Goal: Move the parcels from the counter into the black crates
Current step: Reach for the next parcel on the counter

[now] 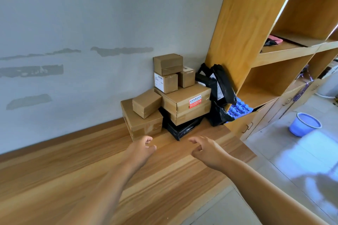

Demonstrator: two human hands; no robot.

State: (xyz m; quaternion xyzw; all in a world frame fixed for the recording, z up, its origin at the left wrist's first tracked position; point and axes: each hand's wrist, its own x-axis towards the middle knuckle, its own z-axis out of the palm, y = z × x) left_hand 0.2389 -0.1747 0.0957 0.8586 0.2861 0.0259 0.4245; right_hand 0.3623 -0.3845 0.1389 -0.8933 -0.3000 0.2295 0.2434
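1. The parcels are all heaped in the back corner of the wooden counter (91, 170), jammed between the grey wall (73, 14) and the shelf unit (243, 23). It's a mixed pile: a low cardboard box (142, 124) at the left front with a smaller box (146, 103) sitting on it, a wide box with a red label (184, 101) in the middle, three little boxes stacked on top, and black poly bags (221, 86) slumped on the right.
2. No black crates anywhere in view, so nothing looks moved yet. This reads as the very start of a pickup.
3. Both arms are stretched toward the pile. The left hand (141, 145) hovers just short of the low box, fingers loosely curled, holding nothing. The right hand (203, 149) is the same deal, loose and empty, near a black wrapped parcel (181, 129) under the labelled box.
4. Next move, probably: grab from the top or the front edge, not the bottom. The stack looks tippy, and yanking a lower box could dump the small ones.
5. Off to the side there's a blue bucket (304, 124) on the floor.
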